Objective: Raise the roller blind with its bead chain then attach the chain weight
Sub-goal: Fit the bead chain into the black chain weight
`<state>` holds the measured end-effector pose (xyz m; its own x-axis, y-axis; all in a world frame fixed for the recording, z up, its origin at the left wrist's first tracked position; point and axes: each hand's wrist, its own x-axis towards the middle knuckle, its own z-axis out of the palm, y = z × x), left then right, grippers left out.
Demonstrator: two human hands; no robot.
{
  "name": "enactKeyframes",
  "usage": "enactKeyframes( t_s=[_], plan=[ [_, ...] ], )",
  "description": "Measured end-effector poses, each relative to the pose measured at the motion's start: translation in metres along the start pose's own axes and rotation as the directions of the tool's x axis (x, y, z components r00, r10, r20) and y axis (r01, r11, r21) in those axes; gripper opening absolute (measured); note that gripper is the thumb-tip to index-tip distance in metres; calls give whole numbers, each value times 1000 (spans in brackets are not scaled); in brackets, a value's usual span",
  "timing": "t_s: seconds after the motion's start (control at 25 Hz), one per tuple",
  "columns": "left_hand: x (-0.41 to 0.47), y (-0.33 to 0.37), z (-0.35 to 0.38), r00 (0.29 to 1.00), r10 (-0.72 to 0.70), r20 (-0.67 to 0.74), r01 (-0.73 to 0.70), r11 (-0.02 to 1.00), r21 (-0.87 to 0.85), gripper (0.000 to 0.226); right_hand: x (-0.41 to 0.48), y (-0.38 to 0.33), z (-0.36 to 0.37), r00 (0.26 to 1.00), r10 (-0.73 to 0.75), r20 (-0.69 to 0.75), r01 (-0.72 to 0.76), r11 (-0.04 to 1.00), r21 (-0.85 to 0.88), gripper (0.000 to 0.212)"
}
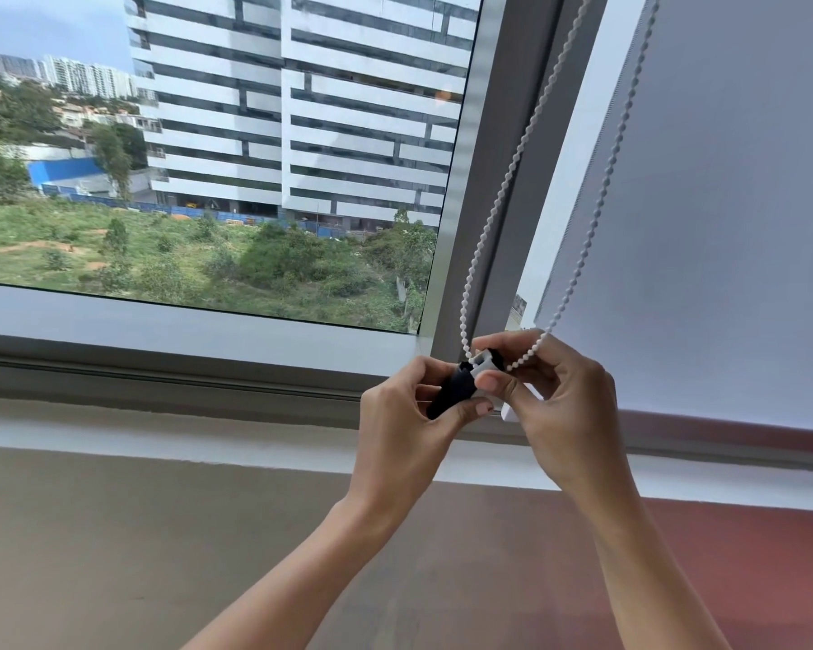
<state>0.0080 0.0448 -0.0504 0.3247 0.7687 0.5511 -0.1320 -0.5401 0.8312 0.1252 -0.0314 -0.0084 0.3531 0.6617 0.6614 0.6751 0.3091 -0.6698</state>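
Window pane (207, 180) at 10 o'clock of the view; frame upright (526, 49) to its right, at 1 o'clock; roller blind (723, 227) beyond that, at 3 o'clock. Bead chain (489, 222) hangs in two strands before upright and blind edge, meeting at the chain weight (456, 387), 4 o'clock. Left hand (409, 415) grips the weight from its 8 o'clock side, right hand (555, 396) pinches its upper end from 3 o'clock. Sill (160, 419) and wall (160, 555) lie below, 6 o'clock.

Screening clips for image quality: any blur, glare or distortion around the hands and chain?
Head view: even daylight, no harsh shadows; left hand, right hand, chain weight and bead chain sharp; wide-angle lens slants the window frame; faint orange reflection on glass.
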Motion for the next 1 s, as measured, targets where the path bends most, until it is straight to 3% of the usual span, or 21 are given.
enactKeyframes(
  t_s=[0.84, 1.0],
  plan=[
    [0, -11, 5, 992, -20, 125, 27, 998, -51, 23, 5, 10, -8, 992, 46, 116, -39, 997, -62, 34],
    [-2, -11, 6, 994, 49, 102, -47, 999, -25, 28, 4, 8, -11, 995, 44, 85, -37, 996, -76, 33]
  ],
)
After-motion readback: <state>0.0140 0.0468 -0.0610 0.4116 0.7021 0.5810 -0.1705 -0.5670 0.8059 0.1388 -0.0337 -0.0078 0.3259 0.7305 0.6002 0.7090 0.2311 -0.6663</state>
